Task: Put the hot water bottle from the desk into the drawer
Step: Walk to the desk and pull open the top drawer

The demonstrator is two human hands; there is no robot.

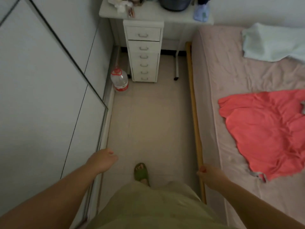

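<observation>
A: Well, from the head view, both hands are empty. The left hand [103, 160] hangs loosely curled by the wardrobe [41, 96], the right hand [210, 175] loosely curled beside the bed [239, 113]; neither has hold of anything.

B: And the bottle?

A: I can't pick it out for certain. The desk [148, 15] is at the far end of the aisle, crowded at the frame's top edge: a dark pot [175, 4], a pale blue soft thing [200, 14], crumpled bits at the left. The blue thing may be the hot water bottle, but that's a guess.

B: So the risk is grabbing the wrong item?

A: That's 1. Reaching into that clutter could also knock the pot or small items off. The drawer unit [143, 52] under the desk shows 6 drawers, the top one seemingly slightly out; a shallow drawer might not take a bulky bottle, jamming on closing.

B: Anything underfoot?

A: A water jug [119, 80] stands just beside the unit; crouching for a low drawer could tip it.
</observation>
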